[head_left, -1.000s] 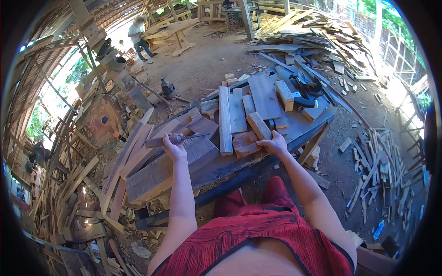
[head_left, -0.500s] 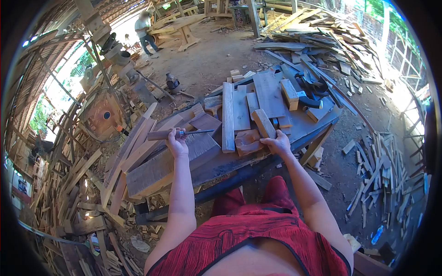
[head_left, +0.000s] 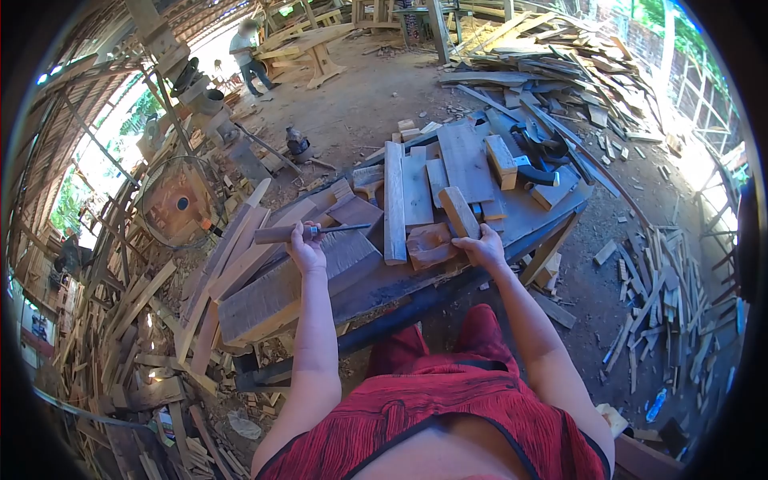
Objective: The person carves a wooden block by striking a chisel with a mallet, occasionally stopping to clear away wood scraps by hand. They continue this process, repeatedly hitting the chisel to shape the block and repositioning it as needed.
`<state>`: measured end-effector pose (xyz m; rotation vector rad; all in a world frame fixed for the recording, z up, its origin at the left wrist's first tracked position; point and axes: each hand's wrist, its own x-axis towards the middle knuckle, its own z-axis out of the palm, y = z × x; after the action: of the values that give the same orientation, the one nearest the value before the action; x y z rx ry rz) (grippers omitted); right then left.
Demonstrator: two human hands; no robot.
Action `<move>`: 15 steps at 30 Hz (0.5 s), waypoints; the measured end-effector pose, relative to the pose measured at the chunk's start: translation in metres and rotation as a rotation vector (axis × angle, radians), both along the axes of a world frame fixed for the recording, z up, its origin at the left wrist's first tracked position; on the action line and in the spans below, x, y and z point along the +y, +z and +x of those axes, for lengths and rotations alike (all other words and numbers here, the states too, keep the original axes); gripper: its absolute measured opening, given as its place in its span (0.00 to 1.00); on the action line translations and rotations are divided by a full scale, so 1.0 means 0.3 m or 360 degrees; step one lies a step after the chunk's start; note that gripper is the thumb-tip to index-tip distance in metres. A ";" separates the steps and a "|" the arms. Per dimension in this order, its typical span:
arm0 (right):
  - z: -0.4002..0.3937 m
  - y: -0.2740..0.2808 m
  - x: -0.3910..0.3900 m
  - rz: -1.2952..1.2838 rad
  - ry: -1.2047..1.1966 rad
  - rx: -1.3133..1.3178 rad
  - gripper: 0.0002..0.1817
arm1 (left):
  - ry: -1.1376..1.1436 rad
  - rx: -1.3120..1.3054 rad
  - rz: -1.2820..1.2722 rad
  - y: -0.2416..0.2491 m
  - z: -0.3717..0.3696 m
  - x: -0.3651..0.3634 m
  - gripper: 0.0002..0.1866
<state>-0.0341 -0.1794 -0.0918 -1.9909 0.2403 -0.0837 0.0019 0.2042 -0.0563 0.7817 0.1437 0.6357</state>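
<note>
My left hand [head_left: 306, 250] is closed around a chisel [head_left: 274, 234] with a thick wooden handle; its thin metal shaft [head_left: 346, 228] points right over the bench. In my right hand [head_left: 482, 250] is the near end of a rectangular wooden block [head_left: 458, 211], tilted away from me. Just left of that hand sits a reddish, rough-cut wood piece [head_left: 430, 246], which the block partly overlaps in view. A long narrow board [head_left: 394, 204] lies between the chisel tip and the block. Below the chisel rests a large thick timber [head_left: 300, 284].
The workbench [head_left: 524, 228] carries flat boards [head_left: 466, 164], an upright wood block [head_left: 502, 162] and a black-handled tool [head_left: 538, 174]. Scrap wood piles [head_left: 668, 308] cover the ground on both sides. A person [head_left: 250, 58] stands far back near a wooden table [head_left: 320, 50].
</note>
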 end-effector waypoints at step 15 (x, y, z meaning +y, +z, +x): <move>0.014 -0.038 -0.005 0.0028 -0.0023 -0.0029 0.37 | 0.0087 0.0040 0.0147 0.045 -0.022 -0.037 0.15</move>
<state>-0.0298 -0.1809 -0.1033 -1.9706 0.2428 -0.1082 -0.0046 0.1933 -0.0430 0.8777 0.1598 0.6882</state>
